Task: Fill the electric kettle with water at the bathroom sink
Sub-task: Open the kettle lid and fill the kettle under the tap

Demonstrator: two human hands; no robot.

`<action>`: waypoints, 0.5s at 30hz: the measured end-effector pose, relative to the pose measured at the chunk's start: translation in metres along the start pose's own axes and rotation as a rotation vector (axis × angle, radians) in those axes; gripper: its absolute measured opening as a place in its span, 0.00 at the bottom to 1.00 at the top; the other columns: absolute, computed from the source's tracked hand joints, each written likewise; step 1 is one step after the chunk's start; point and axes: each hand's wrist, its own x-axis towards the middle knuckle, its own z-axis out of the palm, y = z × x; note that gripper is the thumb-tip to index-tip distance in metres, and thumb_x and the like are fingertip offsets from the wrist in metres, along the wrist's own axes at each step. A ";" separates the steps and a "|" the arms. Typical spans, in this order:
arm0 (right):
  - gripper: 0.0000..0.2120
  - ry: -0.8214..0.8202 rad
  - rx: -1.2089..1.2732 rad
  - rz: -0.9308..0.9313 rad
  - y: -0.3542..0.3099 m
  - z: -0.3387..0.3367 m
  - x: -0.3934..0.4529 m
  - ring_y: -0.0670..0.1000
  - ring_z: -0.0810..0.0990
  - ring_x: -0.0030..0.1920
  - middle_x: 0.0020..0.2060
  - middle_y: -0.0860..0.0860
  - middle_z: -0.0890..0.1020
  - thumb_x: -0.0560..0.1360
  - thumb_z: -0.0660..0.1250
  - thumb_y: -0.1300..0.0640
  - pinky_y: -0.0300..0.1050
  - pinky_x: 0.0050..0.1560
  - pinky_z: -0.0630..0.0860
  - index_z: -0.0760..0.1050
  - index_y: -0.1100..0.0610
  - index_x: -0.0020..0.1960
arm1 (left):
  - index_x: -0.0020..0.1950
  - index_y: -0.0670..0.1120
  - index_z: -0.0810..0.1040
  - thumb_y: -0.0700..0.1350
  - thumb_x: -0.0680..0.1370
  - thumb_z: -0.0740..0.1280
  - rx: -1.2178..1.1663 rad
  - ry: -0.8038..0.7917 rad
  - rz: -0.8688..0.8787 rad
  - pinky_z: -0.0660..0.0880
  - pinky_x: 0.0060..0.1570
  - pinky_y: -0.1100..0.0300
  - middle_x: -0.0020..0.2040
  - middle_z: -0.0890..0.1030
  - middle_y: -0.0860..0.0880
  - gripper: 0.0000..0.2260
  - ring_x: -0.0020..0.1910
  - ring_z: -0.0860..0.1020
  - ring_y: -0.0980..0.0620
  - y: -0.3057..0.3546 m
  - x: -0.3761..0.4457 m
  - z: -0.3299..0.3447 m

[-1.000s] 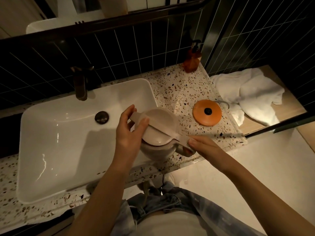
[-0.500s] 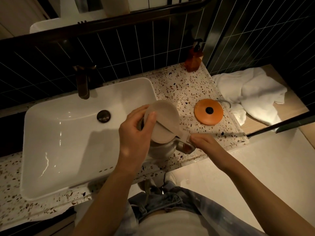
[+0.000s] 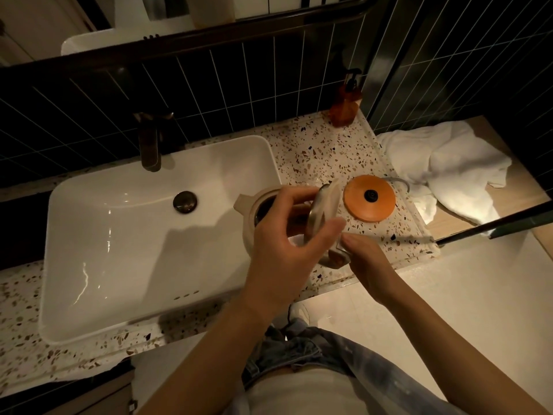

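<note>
A beige electric kettle [image 3: 250, 206] stands at the right rim of the white sink [image 3: 125, 235], its spout pointing left. Its lid [image 3: 324, 205] is swung up on edge, so the dark inside shows. My left hand [image 3: 287, 235] grips the raised lid between thumb and fingers. My right hand [image 3: 366, 262] holds the kettle's handle at the near right; the handle itself is mostly hidden. The dark faucet [image 3: 149, 145] stands behind the sink and no water runs from it.
The kettle's orange round base [image 3: 369, 202] lies on the terrazzo counter [image 3: 317, 154] right of the kettle. An amber soap dispenser [image 3: 345, 106] stands at the back corner. A white towel [image 3: 449, 169] lies on the wooden ledge further right. The sink drain [image 3: 185, 201] is closed.
My left hand has swung the kettle's lid from flat and closed up to standing open. My right hand has stayed on the handle.
</note>
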 end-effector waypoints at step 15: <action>0.39 0.061 0.031 0.000 -0.001 -0.013 0.005 0.69 0.68 0.35 0.35 0.75 0.69 0.68 0.67 0.33 0.56 0.42 0.66 0.71 0.74 0.37 | 0.66 0.50 0.75 0.48 0.80 0.64 -0.032 0.272 -0.417 0.75 0.48 0.72 0.57 0.80 0.51 0.15 0.50 0.79 0.65 -0.066 0.023 -0.041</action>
